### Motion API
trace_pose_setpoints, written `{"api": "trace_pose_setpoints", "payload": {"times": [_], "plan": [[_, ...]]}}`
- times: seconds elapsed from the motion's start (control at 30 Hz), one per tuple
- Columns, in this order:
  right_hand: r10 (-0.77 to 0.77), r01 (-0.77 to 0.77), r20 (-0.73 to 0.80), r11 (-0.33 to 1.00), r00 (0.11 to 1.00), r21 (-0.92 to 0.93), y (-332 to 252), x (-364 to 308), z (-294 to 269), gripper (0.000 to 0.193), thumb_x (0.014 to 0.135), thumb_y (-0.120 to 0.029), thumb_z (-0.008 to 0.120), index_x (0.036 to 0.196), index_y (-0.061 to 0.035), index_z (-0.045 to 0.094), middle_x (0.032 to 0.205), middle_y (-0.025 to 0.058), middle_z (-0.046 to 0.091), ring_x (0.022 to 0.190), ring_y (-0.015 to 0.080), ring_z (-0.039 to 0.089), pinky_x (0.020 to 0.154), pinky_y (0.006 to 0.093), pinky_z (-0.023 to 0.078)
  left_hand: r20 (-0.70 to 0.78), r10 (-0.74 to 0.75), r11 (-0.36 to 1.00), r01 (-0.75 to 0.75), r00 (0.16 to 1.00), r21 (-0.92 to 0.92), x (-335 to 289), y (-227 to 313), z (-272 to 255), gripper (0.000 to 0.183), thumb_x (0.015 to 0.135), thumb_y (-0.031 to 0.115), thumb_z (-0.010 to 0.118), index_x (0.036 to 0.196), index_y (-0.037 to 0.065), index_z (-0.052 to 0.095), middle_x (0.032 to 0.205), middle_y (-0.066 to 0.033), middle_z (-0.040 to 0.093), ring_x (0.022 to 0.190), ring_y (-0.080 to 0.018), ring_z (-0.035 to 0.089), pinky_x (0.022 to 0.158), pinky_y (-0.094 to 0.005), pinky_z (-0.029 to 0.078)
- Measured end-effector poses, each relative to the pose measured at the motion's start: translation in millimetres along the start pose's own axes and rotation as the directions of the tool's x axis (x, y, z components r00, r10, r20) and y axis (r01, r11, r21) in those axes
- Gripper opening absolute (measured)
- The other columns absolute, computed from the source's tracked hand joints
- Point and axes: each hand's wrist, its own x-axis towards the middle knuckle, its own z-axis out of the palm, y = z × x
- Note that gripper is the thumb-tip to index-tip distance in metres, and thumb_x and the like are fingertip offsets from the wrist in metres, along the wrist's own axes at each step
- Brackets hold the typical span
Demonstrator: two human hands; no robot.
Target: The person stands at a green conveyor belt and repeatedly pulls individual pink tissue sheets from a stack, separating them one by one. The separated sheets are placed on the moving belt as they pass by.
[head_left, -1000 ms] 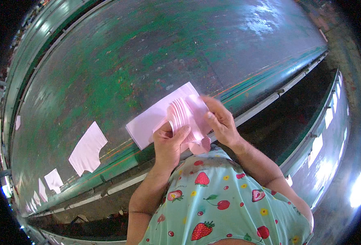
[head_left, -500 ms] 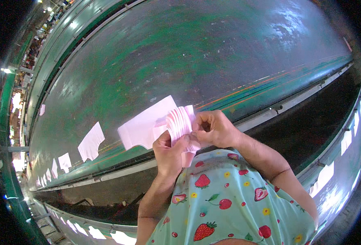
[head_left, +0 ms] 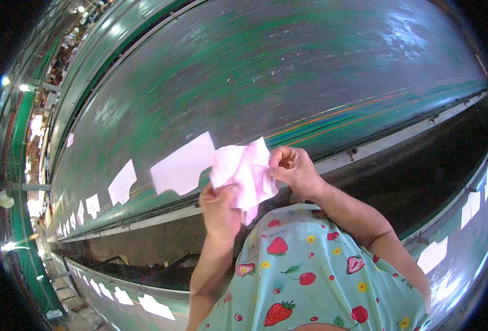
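My left hand (head_left: 220, 214) is closed round the lower left of a bundle of pale pink fabric pieces (head_left: 244, 168), thumb on top. The bundle is bent and crumpled in the air just above the table's near edge. At its right side, the thumb and forefinger of my right hand (head_left: 294, 168) pinch the edge of a piece. To the left of the bundle, a flat pale pink cut panel (head_left: 182, 165) with a curved notch lies along the table edge.
A long table (head_left: 288, 71), worn green and grey, stretches away in front. More cut panels (head_left: 122, 182) lie in a row along its near edge to the left. A dark gap (head_left: 415, 171) separates it from another long table behind me, where further panels (head_left: 155, 307) lie.
The fanned layers of the bundle have opened into a broader, crumpled sheet facing up. My right hand has stayed at its right edge. The view has shifted slightly.
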Motion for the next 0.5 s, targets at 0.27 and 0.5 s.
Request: {"api": "trace_pose_setpoints", "payload": {"times": [0.27,0.5], "plan": [[-0.435,0.358,-0.442,0.899,0.784,-0.250,-86,-21,-97,0.009,0.091,0.001,0.068,0.096,-0.0058,0.071,0.086,-0.0004,0.069,0.074,0.0079,0.062,0.066,0.0246,0.051,-0.047,0.101,0.963,-0.110,0.994,-0.245,4,43,-34,0.061,0.077,0.027,0.063,0.130,-0.002,0.060,0.123,-0.0156,0.068,0.114,-0.0323,0.067,0.100,-0.0463,0.056],[-0.873,0.424,-0.184,0.392,0.451,-0.817,-194,-13,-109,0.022,0.091,0.007,0.066,0.107,-0.0029,0.077,0.095,0.0000,0.069,0.079,0.0084,0.060,0.072,0.0225,0.049,-0.036,0.139,0.938,-0.143,0.990,-0.315,25,59,-47,0.063,0.078,0.029,0.061,0.131,-0.004,0.059,0.124,-0.0170,0.069,0.109,-0.0336,0.069,0.095,-0.0474,0.058]]}}
